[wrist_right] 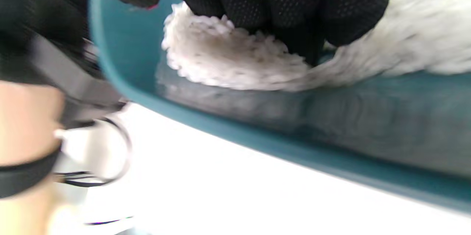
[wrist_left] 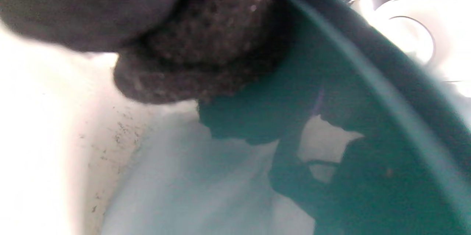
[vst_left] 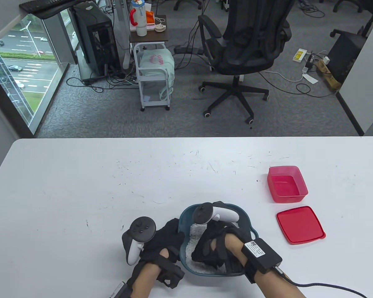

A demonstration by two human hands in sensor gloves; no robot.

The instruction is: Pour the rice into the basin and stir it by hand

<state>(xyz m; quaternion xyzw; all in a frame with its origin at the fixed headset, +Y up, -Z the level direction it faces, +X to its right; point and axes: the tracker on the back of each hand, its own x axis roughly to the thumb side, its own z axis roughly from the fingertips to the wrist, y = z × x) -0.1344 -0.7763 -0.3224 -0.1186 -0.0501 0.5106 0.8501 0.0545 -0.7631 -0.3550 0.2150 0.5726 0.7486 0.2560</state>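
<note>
A teal basin [vst_left: 183, 220] stands at the table's near edge with white rice [vst_left: 196, 231] in it. My right hand [vst_left: 209, 248] is down inside the basin, its gloved fingers [wrist_right: 279, 3] curled into the rice [wrist_right: 228, 58]. My left hand [vst_left: 166, 240] grips the basin's left rim from outside; in the left wrist view a gloved finger [wrist_left: 206, 51] lies against the teal wall [wrist_left: 368, 91]. The empty red container [vst_left: 286, 183] sits to the right, its red lid [vst_left: 299, 224] lying flat just in front of it.
The white table [vst_left: 80, 192] stretches wide to the left and behind the basin. Beyond its far edge are an office chair [vst_left: 245, 46] and a small cart [vst_left: 153, 74] on the floor.
</note>
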